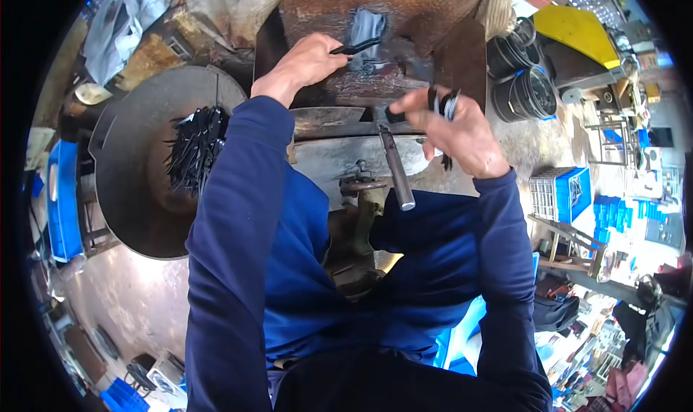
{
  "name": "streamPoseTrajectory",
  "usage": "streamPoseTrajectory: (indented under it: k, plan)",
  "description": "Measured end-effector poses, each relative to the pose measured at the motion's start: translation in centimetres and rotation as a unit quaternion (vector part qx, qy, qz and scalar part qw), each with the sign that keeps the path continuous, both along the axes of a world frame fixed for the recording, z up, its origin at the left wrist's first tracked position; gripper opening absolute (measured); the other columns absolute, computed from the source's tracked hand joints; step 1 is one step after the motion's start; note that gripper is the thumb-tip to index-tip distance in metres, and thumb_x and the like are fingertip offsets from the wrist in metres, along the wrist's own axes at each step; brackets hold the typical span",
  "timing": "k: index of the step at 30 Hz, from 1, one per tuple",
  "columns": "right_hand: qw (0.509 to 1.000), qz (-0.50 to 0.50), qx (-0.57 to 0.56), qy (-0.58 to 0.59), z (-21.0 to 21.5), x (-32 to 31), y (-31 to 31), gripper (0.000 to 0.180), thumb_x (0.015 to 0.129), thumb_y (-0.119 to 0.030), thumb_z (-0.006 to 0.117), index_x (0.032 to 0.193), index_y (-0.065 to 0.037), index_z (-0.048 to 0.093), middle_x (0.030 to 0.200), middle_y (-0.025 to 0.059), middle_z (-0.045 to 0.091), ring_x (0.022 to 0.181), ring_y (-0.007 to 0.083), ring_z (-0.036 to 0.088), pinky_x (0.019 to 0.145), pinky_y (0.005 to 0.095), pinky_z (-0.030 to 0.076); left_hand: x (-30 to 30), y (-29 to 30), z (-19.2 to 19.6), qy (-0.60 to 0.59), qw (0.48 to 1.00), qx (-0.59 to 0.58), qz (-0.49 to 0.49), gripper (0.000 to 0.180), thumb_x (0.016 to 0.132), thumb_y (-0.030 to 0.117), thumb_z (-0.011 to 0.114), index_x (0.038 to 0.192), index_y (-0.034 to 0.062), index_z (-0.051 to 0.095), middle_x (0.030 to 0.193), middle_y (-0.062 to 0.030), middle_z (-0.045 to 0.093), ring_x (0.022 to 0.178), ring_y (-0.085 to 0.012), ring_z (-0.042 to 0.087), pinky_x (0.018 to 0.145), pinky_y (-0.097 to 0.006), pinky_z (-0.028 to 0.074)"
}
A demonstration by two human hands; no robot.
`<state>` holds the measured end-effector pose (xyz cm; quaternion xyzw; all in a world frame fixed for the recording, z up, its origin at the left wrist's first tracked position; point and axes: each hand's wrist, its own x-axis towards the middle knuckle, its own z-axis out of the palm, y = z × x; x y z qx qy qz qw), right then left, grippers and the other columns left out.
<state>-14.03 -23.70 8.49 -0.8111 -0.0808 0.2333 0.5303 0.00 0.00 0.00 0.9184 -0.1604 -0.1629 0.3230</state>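
The left hand [307,66], upper centre, has fingers clamped on a black piece [359,47]. Right of centre, the right hand's [462,130] fingers grip others.

A slim black strip [356,48], at twelve o'clock, points nearly toward three; blurred black bunch [432,99] at half past one.

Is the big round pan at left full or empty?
Partly full: black strips lie heaped in the pan, its metal showing beside them.

Head-worn fisheye, facing downward, at close range
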Motion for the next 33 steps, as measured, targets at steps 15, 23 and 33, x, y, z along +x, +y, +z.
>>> streamPoseTrajectory:
  k: [15, 23, 33]
  plan:
    - [0.874, -0.323, 0.352, -0.091, -0.1, 4.3, 3.2, 0.019, 0.095, -0.017, 0.063, 0.105, -0.001, 0.061, 0.080, 0.0073, 0.065, 0.047, 0.0072, 0.039, 0.049, 0.0278, 0.044, -5.0, -4.1, 7.2, 0.135, 0.872, -0.469, 0.049, 0.027, 0.093, 0.026, 0.065, 0.099, 0.0004, 0.070, 0.072, 0.0025, 0.066, 0.052, -0.0009, 0.035, 0.045, -0.022, 0.026]
    - [0.889, -0.340, 0.272, -0.144, -0.5, 4.3, 2.6, 0.019, 0.093, -0.019, 0.068, 0.091, -0.001, 0.063, 0.075, 0.0076, 0.066, 0.044, 0.0077, 0.046, 0.040, 0.0238, 0.045, -4.6, -4.4, 6.8, 0.095, 0.894, -0.423, 0.113, 0.029, 0.092, 0.030, 0.064, 0.095, 0.0009, 0.068, 0.068, 0.0025, 0.062, 0.051, -0.0023, 0.037, 0.045, -0.022, 0.027]
    - [0.894, -0.298, 0.325, -0.085, 0.1, 3.3, 0.6, 0.023, 0.096, -0.023, 0.064, 0.092, 0.000, 0.061, 0.065, 0.0048, 0.057, 0.045, 0.0111, 0.047, 0.050, 0.0298, 0.049, 0.2, -0.4, 0.7, 0.136, 0.939, -0.282, 0.141, 0.030, 0.091, 0.027, 0.063, 0.098, -0.0011, 0.069, 0.070, 0.0017, 0.056, 0.058, -0.0073, 0.044, 0.052, -0.025, 0.034]
